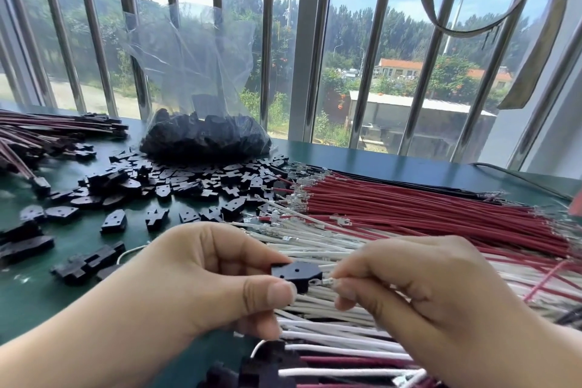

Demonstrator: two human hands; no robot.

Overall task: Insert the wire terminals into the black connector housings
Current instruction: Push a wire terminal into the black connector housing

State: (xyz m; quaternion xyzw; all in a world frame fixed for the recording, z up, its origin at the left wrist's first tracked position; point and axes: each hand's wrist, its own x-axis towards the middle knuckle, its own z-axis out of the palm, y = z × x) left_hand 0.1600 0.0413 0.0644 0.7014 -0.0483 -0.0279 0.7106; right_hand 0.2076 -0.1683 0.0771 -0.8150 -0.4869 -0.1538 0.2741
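Low in the centre of the frame, the left hand (201, 280) pinches a flat black connector housing (296, 274) with two small holes, while the right hand (419, 293) pinches a white wire whose shiny metal terminal (326, 282) touches the housing's right edge. Beneath lie white wires (315, 246); red wires (425, 208) fan right. Loose housings (176, 183) litter the green tabletop (37, 299) before a clear plastic bag (204, 135) upper left.

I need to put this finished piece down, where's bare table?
Bare green table lies between the clear plastic bag of black housings and the red wire bundle, along the window. Crowded: scattered loose black housings, white wires.
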